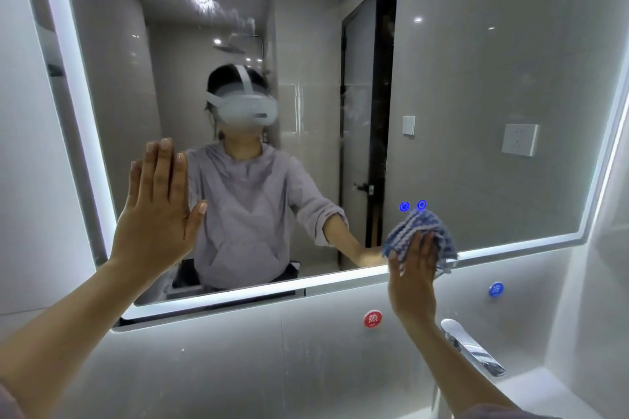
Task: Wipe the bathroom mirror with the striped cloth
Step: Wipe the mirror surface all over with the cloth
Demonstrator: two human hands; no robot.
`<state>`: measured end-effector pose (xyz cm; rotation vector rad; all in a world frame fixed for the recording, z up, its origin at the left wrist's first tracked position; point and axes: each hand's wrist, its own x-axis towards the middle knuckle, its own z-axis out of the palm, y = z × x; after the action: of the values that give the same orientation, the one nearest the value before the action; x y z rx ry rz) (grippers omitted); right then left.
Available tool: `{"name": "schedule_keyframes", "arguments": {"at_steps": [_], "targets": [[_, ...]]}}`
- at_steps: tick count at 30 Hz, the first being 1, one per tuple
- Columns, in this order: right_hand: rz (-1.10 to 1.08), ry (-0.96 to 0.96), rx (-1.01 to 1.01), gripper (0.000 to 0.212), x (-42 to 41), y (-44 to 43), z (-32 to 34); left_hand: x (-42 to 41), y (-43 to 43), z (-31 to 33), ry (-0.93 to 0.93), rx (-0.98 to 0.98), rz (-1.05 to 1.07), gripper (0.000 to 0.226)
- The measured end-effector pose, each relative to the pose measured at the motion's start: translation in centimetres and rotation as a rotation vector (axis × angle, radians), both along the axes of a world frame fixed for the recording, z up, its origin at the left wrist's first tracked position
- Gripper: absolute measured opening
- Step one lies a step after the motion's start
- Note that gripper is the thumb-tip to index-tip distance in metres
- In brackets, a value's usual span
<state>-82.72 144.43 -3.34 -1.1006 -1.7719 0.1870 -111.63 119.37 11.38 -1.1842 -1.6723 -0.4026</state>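
At 4 o'clock, striped cloth [405, 235] is pressed to mirror [476, 78] by right hand [412, 279], fingers straight, together; left hand [156, 211] laid flat at 8 o'clock (fingers together). Palm prints are likely to be left there.

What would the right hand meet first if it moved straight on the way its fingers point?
Probably the two blue buttons lit in the mirror, just above the cloth under the right hand.
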Motion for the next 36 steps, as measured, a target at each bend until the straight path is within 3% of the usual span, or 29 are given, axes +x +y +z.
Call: {"name": "schedule_keyframes", "arguments": {"at_steps": [6, 9, 13, 19, 26, 30, 36], "targets": [[-0.021, 0.104, -0.042, 0.063, -1.9, -0.8, 0.5, 0.1, 0.0, 0.1, -0.002, -0.003, 0.017, 0.073], [0.022, 0.126, 0.099, 0.061, -4.1, -3.3, 0.7, 0.2, 0.0, 0.0, -0.005, 0.004, 0.011, 0.072], [0.195, 0.035, 0.279, 0.065, -7.6, -7.1, 0.7, 0.2, -0.1, 0.1, -0.006, -0.002, 0.021, 0.072], [0.340, -0.249, 0.506, 0.054, -9.5, -9.2, 1.3, 0.5, -0.1, 0.1, -0.013, -0.003, 0.027, 0.073], [0.222, -0.190, 0.444, 0.050, -5.3, -5.1, 0.9, 0.7, -0.3, 0.3, -0.029, -0.014, 0.037, 0.074], [0.114, -0.040, 0.273, 0.061, -3.1, -2.8, 1.2, 0.6, -0.2, 0.1, -0.018, -0.010, 0.041, 0.072], [0.052, 0.096, 0.204, 0.056, -6.2, -5.5, 2.6, 0.1, 0.0, 0.0, -0.010, 0.000, 0.046, 0.072]]}}
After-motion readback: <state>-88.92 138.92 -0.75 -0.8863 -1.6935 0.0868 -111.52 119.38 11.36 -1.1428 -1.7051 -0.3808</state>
